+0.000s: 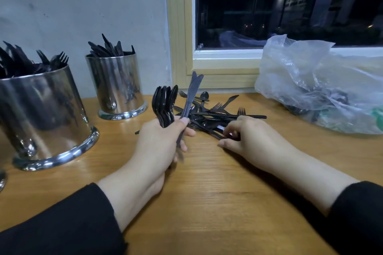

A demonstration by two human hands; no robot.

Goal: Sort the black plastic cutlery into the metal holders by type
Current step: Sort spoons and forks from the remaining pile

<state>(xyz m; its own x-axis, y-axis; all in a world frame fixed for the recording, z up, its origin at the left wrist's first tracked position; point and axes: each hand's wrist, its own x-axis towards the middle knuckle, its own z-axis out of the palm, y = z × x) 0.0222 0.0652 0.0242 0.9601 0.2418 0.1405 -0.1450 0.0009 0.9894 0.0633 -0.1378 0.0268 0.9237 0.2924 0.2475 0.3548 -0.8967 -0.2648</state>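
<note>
Left hand (159,143) clamped on black plastic spoons (164,105) and knives (191,93); right hand (246,134) pinching loose black cutlery pile (215,114) at two o'clock; wooden table (207,203); two shiny metal holders (116,85) at ten o'clock.

A single head-worn camera looks forward and steeply down from just above the near edge of the wooden table (207,203), close enough that both forearms run in from the bottom corners and the wide lens bends the table's edges. It faces the grey wall and the window (290,6) beyond the table's far edge, with the window up and to the right. No second view is given, so nothing of the scene is shared.
</note>
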